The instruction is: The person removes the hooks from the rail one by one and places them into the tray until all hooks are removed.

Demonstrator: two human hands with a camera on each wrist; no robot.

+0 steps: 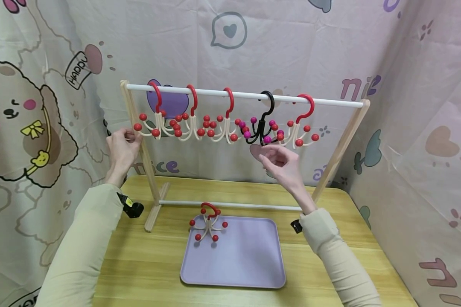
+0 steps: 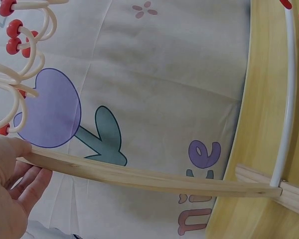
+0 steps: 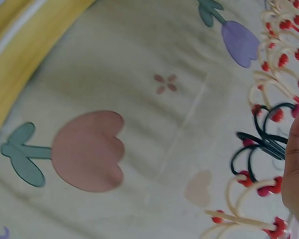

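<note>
A wooden rack's left post [image 2: 114, 172] lies between the thumb and fingers of my left hand [image 1: 124, 149], which pinches it near hanger height. My right hand [image 1: 280, 164] is just below a black multi-arm hook hanger [image 1: 261, 128] with magenta ball tips, its fingers loosely bent and holding nothing visible. In the right wrist view the right hand [image 3: 296, 169] shows at the edge beside the black arms. Several cream hook hangers [image 1: 226, 128] with red hooks and red balls hang along the white top rod [image 1: 211, 92], on both sides of the black one.
A purple tray [image 1: 238, 260] lies on the wooden table [image 1: 138, 264] in front of the rack. One more cream-and-red hanger [image 1: 208, 226] stands at its far left corner. A white lower bar [image 1: 234, 205] runs behind the tray. Printed curtains [image 1: 418, 140] enclose the table.
</note>
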